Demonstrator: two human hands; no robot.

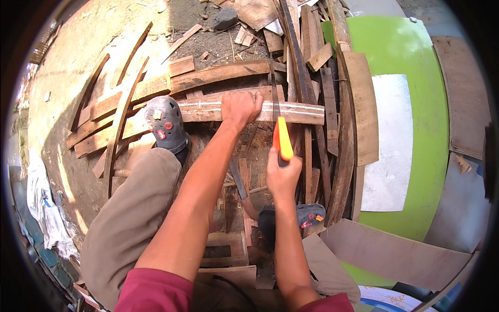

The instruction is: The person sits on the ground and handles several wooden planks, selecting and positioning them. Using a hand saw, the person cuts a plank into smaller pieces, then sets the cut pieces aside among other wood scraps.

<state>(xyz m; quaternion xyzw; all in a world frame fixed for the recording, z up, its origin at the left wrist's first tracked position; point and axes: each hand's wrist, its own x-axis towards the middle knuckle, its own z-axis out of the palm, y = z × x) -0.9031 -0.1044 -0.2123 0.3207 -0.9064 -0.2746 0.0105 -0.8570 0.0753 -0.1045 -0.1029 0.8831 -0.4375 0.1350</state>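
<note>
At the upper centre of the frame, the left hand (240, 108) has its fingers closed over the wooden plank (304, 113), probably to keep it steady beside the clog (166, 125), while the right hand (284, 176) grips the yellow-handled handsaw (284, 139) across it.

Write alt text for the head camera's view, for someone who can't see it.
A person's right hand holds a yellow-handled saw, its blade across a white-striped plank, while the left hand rests on that plank near the person's grey clog. Loose boards lie around, with a green panel at right.
</note>
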